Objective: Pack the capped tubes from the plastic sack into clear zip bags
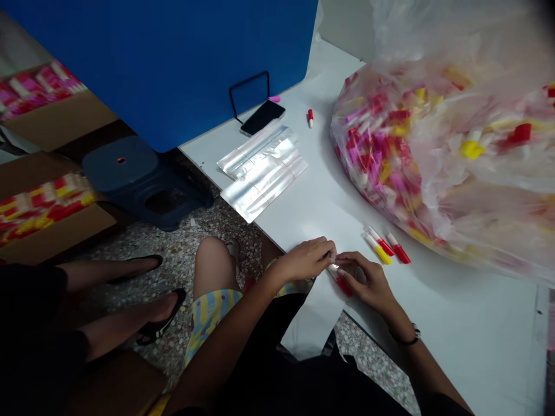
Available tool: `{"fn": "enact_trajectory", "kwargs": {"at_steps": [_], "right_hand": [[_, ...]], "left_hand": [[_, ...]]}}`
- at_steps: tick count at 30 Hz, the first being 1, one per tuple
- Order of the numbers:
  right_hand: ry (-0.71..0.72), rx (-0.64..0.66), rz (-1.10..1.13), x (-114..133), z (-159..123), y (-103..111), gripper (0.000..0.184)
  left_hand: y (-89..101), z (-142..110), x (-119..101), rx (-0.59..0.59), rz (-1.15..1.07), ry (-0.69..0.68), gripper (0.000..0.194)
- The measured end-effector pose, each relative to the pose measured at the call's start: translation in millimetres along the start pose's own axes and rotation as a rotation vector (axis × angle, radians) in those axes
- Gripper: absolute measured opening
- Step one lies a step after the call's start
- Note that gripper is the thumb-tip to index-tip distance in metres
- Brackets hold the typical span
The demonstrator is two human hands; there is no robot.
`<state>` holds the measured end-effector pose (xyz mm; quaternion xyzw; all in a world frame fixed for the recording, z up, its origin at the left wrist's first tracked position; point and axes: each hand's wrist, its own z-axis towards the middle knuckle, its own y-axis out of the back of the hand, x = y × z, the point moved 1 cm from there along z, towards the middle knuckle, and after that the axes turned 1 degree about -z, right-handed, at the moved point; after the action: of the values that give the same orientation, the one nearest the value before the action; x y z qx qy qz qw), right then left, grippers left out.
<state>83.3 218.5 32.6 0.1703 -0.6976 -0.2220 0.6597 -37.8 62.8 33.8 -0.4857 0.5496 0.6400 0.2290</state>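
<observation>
Head view: both hands at near edge of table (472, 329).
Left hand (303, 260): closed on tip of red-capped marker (342, 284).
Right hand (366, 281): clamped around same marker.
Nearby: three loose markers (384, 245); marker-filled plastic bag (433, 150); clear plastic sleeves (260, 170).

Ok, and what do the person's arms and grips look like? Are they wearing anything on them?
The left arm and right arm have no sleeves on the forearms, and the left grip and right grip wear no gloves. A dark band with a small shiny part circles the right wrist. Black clothing shows near the arms.
</observation>
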Motion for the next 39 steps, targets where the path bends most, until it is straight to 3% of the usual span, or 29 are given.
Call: {"fn": "enact_trajectory", "kwargs": {"at_steps": [4, 7, 12, 17, 19, 23, 25, 27, 31, 35, 37, 39], "right_hand": [[-0.056, 0.000, 0.043, 2.8, 2.1, 3.5, 0.029], [-0.128, 0.051, 0.203, 5.7, 9.4, 8.2, 0.042], [-0.300, 0.035, 0.565, 5.4, 31.2, 16.6, 0.038], [-0.367, 0.003, 0.688, 4.2, 44.0, 15.7, 0.034], [-0.314, -0.060, 0.540, 4.0, 39.5, 19.1, 0.033], [-0.096, -0.407, -0.203, -8.7, 22.1, 40.3, 0.021], [-0.013, -0.444, -0.482, -22.9, 19.7, 50.2, 0.023], [0.031, -0.422, -0.623, -38.0, 24.9, 56.3, 0.027], [-0.020, -0.360, -0.736, -54.7, 47.3, 59.3, 0.025], [-0.113, -0.260, -0.762, -49.1, 60.0, 61.1, 0.011], [-0.110, -0.310, -0.694, -39.8, 57.1, 63.2, 0.009], [-0.108, -0.409, -0.478, -28.9, 48.9, 63.9, 0.015]], "left_hand": [[1.4, 8.3, 0.8, -0.039, 0.073, 0.007, 0.013], [4.8, 20.7, -4.0, -0.085, 0.132, 0.054, 0.014], [11.4, 46.8, -13.7, -0.071, 0.283, 0.089, 0.015], [6.6, 59.0, -10.6, -0.081, 0.401, 0.078, 0.016], [3.1, 57.6, -7.2, -0.115, 0.419, 0.038, 0.017], [-1.4, 52.1, -2.4, -0.150, 0.433, -0.039, 0.015], [-2.2, 50.6, -1.2, -0.149, 0.427, -0.055, 0.016], [-2.5, 50.2, -0.1, -0.147, 0.409, -0.065, 0.017], [-2.8, 50.7, 2.3, -0.152, 0.379, -0.071, 0.017], [-2.8, 51.0, 4.1, -0.184, 0.357, -0.080, 0.014], [-2.6, 51.5, 4.3, -0.193, 0.343, -0.082, 0.014], [-2.5, 52.1, 4.3, -0.200, 0.325, -0.082, 0.015]]}}
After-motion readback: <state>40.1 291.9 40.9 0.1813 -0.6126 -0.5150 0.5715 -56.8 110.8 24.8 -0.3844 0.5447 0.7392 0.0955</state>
